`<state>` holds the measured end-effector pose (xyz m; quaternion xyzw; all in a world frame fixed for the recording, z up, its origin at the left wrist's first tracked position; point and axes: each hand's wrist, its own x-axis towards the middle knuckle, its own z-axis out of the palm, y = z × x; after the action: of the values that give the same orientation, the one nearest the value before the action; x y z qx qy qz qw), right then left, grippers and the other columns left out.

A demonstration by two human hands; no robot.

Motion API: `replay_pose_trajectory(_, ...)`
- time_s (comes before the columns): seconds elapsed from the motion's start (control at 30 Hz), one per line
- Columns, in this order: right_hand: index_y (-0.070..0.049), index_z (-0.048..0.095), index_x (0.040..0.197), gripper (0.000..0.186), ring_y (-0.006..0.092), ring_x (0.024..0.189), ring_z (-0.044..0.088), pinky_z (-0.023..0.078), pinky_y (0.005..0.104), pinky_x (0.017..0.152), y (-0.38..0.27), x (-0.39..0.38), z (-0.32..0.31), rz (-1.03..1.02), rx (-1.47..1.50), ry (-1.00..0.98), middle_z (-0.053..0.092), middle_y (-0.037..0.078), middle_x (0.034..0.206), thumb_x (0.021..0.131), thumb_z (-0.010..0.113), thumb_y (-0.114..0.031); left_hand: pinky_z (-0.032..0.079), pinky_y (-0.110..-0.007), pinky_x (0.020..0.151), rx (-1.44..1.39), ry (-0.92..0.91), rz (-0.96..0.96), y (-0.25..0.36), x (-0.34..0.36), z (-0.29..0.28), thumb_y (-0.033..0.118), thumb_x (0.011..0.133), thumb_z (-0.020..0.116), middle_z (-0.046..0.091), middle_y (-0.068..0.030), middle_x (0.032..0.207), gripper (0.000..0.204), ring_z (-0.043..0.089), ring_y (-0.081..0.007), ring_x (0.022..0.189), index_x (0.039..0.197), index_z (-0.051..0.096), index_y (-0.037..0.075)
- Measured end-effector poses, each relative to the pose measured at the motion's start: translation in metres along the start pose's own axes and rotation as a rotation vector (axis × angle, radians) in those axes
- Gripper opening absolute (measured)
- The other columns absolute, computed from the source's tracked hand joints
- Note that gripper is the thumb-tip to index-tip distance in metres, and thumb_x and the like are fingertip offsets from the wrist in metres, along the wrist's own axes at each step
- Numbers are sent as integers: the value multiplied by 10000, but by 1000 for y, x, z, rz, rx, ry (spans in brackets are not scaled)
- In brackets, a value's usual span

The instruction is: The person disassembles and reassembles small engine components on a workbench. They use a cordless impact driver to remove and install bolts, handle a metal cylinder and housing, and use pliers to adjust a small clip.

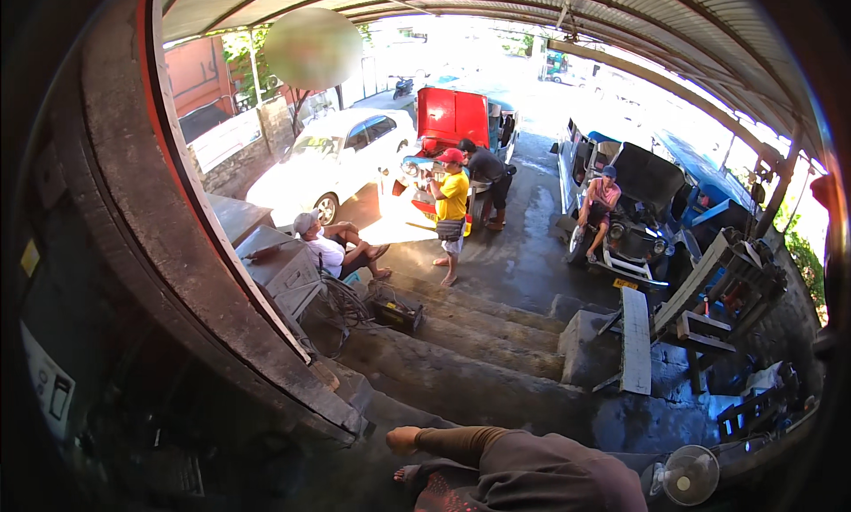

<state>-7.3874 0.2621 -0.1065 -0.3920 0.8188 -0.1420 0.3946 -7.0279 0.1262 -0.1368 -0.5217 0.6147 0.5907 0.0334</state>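
Note:
My right arm, in a dark brown sleeve (pixel 541 472), reaches leftward along the lower edge. At its end my right hand (pixel 403 438) looks loosely closed, and no object shows in it. Just below the hand, the toes of a bare foot (pixel 401 473) and dark cloth with red spots (pixel 443 494) come into view. Concrete steps (pixel 479 383) lie in front of the hand. My left hand is not in view.
A metal post (pixel 168 237) rises at left. Beside the steps sit a person (pixel 332 246), cables and a black box (pixel 396 312). Two people stand by a red-hooded vehicle (pixel 452 117); another sits on an open-hooded jeep (pixel 638 211). A bench (pixel 636 339) and fan (pixel 691 475) are right.

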Motion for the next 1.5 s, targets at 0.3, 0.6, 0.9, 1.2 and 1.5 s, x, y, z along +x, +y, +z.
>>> replay_pose_trajectory(0.3,-4,756,889,241,356,929,760,582,459,768,-12,66,15,-116,7,-16,768,189,900,798,654,-202,521,-346,609,-72,108,-75,-2,7,-13,385,1054,565,746,-129,847,414,695,-181,733,1047,749,15)
replay_pose_trajectory(0.6,-39,750,969,327,405,900,726,563,504,774,-8,138,26,-269,-172,-207,745,212,954,823,627,-304,520,-344,594,-349,419,-151,-43,-20,-4,355,1053,584,751,-131,840,380,703,-176,726,1035,750,13)
replay_pose_trajectory(0.9,-30,716,847,191,295,635,683,552,405,607,19,225,49,-347,58,-562,697,137,752,857,675,-217,537,-372,690,-777,997,-213,-71,-56,29,393,1021,619,742,-140,838,430,717,-235,763,984,725,-23)
replay_pose_trajectory(1.2,-11,720,790,191,225,625,706,558,366,588,-152,276,99,-303,-322,-705,717,122,709,839,705,-195,564,-416,851,-900,1074,-652,-103,-72,45,436,988,606,782,-194,950,496,759,-328,930,1058,747,-35)
replay_pose_trajectory(1.5,-27,725,931,365,425,915,705,536,499,781,-415,318,187,-674,-492,-530,730,229,939,865,724,-385,551,-345,651,-618,1114,-404,-151,-31,-157,297,1041,601,718,-86,820,346,673,-178,730,1065,721,-27)
